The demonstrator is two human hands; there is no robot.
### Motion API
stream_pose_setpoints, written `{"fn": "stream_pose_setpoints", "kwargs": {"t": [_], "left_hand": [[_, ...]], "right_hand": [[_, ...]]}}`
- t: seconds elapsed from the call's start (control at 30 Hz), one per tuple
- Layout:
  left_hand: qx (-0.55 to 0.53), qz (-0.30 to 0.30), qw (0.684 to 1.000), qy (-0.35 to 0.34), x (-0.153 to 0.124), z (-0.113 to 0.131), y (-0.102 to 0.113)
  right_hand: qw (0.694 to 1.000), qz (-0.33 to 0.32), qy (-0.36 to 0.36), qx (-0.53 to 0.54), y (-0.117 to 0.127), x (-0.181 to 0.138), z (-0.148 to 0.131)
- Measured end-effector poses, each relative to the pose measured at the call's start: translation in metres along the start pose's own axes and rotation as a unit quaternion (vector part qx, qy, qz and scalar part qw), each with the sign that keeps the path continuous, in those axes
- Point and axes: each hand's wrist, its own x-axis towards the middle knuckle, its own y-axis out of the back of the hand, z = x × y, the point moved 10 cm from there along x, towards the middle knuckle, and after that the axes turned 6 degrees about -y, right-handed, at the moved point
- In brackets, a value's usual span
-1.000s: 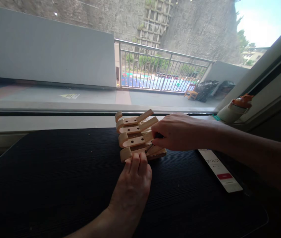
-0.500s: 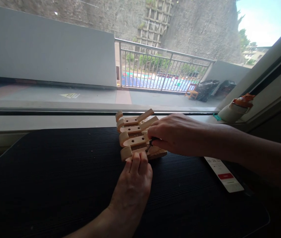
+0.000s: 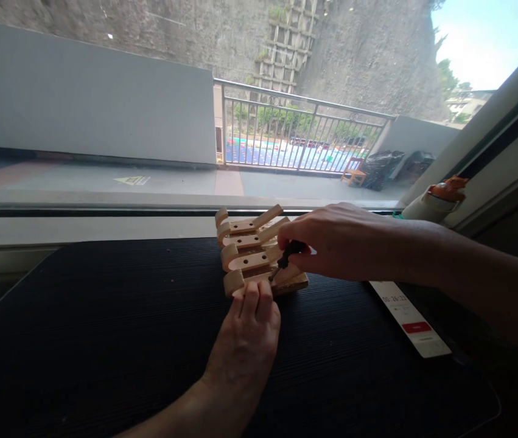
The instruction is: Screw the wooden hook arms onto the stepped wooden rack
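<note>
A pale wooden rack (image 3: pixel 248 261) with several curved, hook-like pieces in a row lies on the black table; dark holes show in the pieces. My right hand (image 3: pixel 320 240) is closed around the black handle of a small screwdriver (image 3: pixel 290 252). It slants down so that its tip meets the nearest wooden piece, close to its right-hand hole. My left hand (image 3: pixel 250 328) has its fingers curled over the front of that same piece, gripping it. The fingertips and thumb of my left hand are partly hidden.
A phone (image 3: pixel 416 328) with a timer on its screen lies on the black table (image 3: pixel 103 328) at the right. A pale container with an orange figure on top (image 3: pixel 448 190) stands by the window frame. Beyond the glass are a railing (image 3: pixel 304 131) and a wooden chair.
My right hand has shifted and turned slightly, showing more of the screwdriver's handle. The left hand keeps its hold on the rack. The whole view has tilted a little.
</note>
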Motion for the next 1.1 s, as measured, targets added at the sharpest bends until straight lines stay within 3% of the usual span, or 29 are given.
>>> {"fn": "stream_pose_setpoints", "kwargs": {"t": [0.13, 0.4, 0.8, 1.1], "left_hand": [[-0.003, 0.001, 1.000, 0.004, -0.001, 0.000, -0.001], [-0.010, -0.001, 1.000, 0.002, -0.001, 0.001, -0.001], [0.003, 0.002, 1.000, -0.002, 0.000, 0.000, 0.000], [-0.012, -0.002, 1.000, 0.004, 0.000, 0.001, -0.002]], "right_hand": [[0.999, -0.025, 0.031, -0.003, -0.003, 0.004, -0.011], [1.000, 0.020, 0.014, 0.000, -0.007, 0.010, -0.005], [0.998, -0.047, 0.038, -0.008, -0.004, 0.000, -0.011], [1.000, -0.001, 0.021, 0.001, -0.010, -0.002, -0.006]]}}
